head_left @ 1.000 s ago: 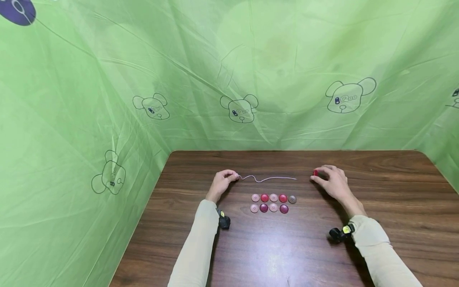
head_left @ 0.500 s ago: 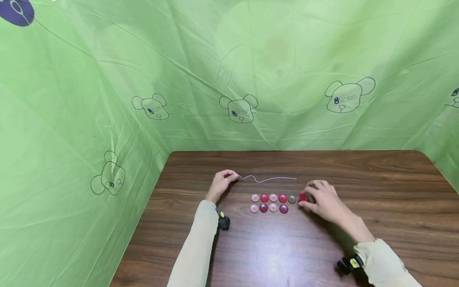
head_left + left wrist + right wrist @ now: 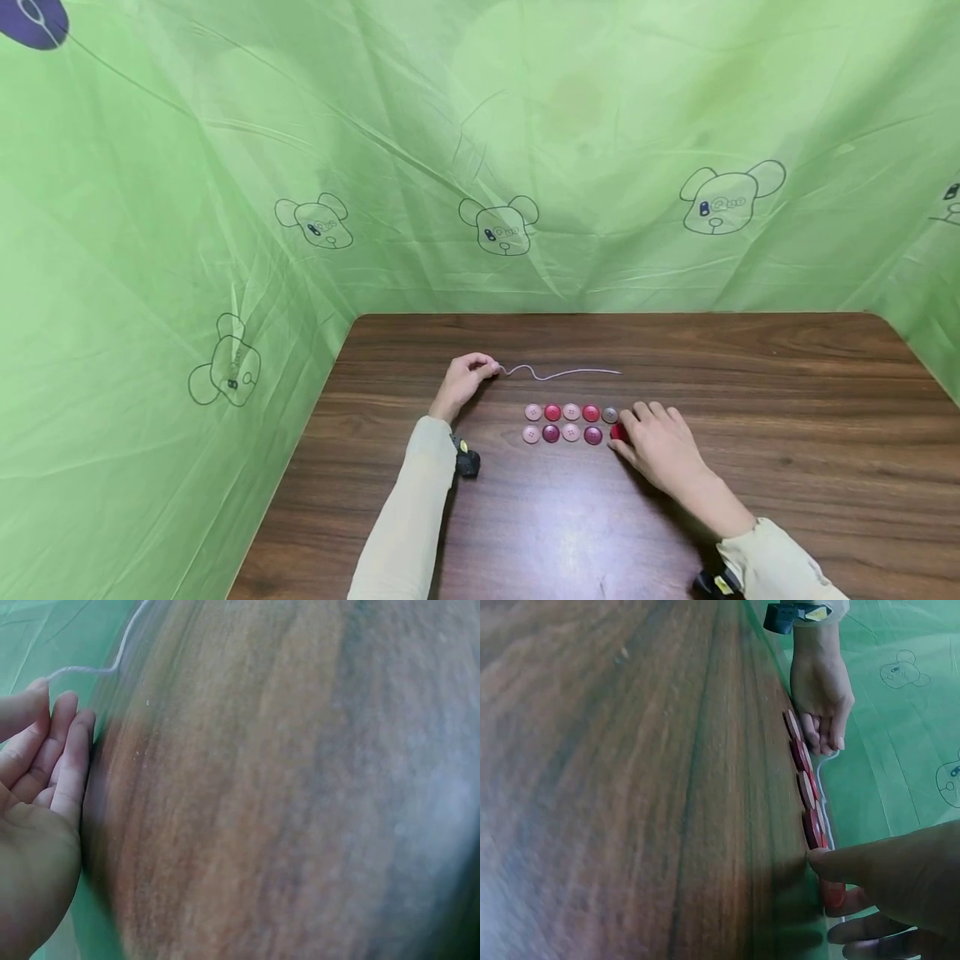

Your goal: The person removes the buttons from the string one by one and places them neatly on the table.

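In the head view my left hand (image 3: pixel 461 385) pinches the left end of a thin pale string (image 3: pixel 573 371), which lies wavy across the table and straightens toward its right end. The left wrist view shows the string (image 3: pixel 86 670) leaving between thumb and fingertips. My right hand (image 3: pixel 663 447) holds a red button (image 3: pixel 617 432) between thumb and fingers at the right end of the front button row, just below a grey button (image 3: pixel 610 414). Fingers partly cover this red button. Close to the tabletop, the red button (image 3: pixel 832 892) appears under the thumb in the right wrist view.
Two rows of buttons lie in front of the string: pink and red ones (image 3: pixel 572 412) with the grey one behind, pink and dark purple ones (image 3: pixel 551 433) in front. Green cloth (image 3: pixel 420 167) hangs around the brown wooden table (image 3: pixel 825 417).
My right hand has carried the red button from beyond the string's right end toward me and leftward, to the front row's right end. My left hand stays put on the string.
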The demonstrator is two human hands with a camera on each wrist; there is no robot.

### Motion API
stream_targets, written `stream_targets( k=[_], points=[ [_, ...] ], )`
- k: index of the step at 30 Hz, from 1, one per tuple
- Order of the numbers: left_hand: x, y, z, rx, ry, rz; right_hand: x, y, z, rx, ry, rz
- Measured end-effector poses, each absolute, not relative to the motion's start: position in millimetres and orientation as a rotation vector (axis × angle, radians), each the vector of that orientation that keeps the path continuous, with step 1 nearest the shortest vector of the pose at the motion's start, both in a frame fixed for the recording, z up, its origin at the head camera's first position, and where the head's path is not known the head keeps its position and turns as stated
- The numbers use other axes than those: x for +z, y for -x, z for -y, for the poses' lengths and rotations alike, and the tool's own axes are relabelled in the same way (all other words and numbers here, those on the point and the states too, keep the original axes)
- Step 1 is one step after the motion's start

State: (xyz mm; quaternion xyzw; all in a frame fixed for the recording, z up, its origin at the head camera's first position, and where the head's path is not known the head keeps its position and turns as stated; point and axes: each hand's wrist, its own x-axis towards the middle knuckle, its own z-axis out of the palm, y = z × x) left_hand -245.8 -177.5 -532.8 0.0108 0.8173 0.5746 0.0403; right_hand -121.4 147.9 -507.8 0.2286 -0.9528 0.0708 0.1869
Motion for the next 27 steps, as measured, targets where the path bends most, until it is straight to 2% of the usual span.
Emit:
stream_targets(
  k=[16, 20, 27],
  points=[
    [-517, 242, 176, 1.223, -0.232, -2.906, -502, 125, -156, 0.328, -0.53, 2.803],
    [-510, 241, 178, 1.041, -0.269, -2.97, -493, 133, -161, 0.386, -0.468, 2.805],
    [-484, 236, 183, 0.734, -0.184, -2.978, -480, 157, -167, 0.519, -0.356, 2.733]
  ],
)
